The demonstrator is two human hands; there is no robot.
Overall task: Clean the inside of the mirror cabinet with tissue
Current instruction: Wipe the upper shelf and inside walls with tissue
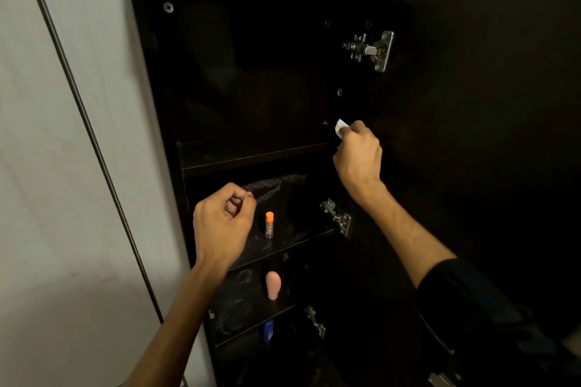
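Your right hand (356, 155) is raised to the right end of the upper shelf (251, 155) in the cabinet (151, 78), fingers curled tight on a small wad of white tissue (340, 128). The tissue pokes out above your knuckles, at the far right corner where the shelf meets the side wall. Your left hand (221, 223) hovers in front of the shelf below, fingers curled into a loose fist with the thumb against the forefinger; it holds nothing you can see. Just right of that hand an orange-capped tube (269, 225) stands upright on the glass shelf. One shelf lower stands a pink bottle (273, 285), and below that something blue (268, 330). The door (487, 104) hangs open at right on metal hinges (371, 49).
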